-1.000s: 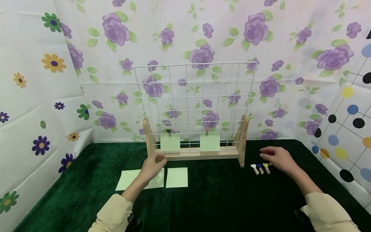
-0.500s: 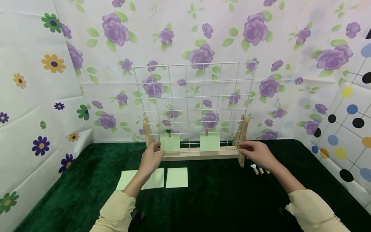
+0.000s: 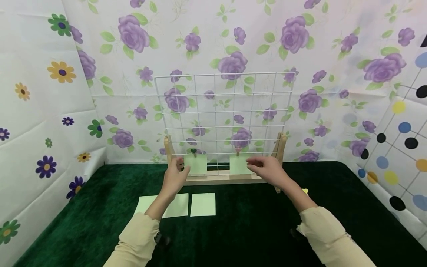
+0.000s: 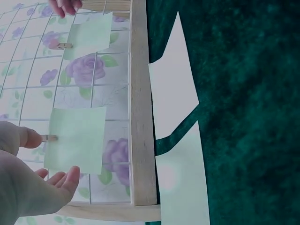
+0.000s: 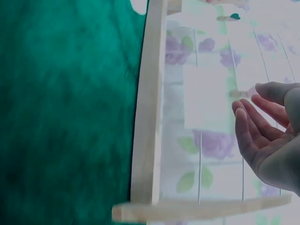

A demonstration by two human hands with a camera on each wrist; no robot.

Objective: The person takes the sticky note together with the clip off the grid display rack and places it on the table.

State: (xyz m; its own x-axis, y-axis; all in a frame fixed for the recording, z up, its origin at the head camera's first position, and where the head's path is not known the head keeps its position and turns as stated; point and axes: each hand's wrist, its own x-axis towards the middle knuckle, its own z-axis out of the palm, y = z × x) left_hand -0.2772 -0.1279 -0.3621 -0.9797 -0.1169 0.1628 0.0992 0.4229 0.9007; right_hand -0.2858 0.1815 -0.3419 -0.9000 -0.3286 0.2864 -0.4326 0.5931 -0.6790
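Note:
My left hand [image 3: 175, 175] is beside the left pale green paper sheet [image 4: 77, 140], its fingers loosely curved. In the left wrist view the thumb overlaps the end of the small wooden clip [image 4: 49, 138] on that sheet; in the head view the clip bears a dark green heart [image 3: 194, 151]. At the right sheet [image 3: 237, 165], under a pink-heart clip [image 3: 238, 150], my right hand [image 3: 268, 171] hovers with bent fingers and nothing between them. Both sheets hang from a white wire grid [image 3: 225, 110] in a wooden stand [image 3: 220, 180].
More pale green sheets [image 3: 203, 204] lie on the dark green cloth [image 3: 240, 230] in front of the stand. A yellow heart clip [image 3: 305, 190] shows beside my right forearm, which hides the other clips. Floral sheeting [image 3: 320, 48] closes off the back.
My right hand has moved left from above the loose clips, past the stand's right post, to the right sheet. My left hand has risen slightly toward the left sheet.

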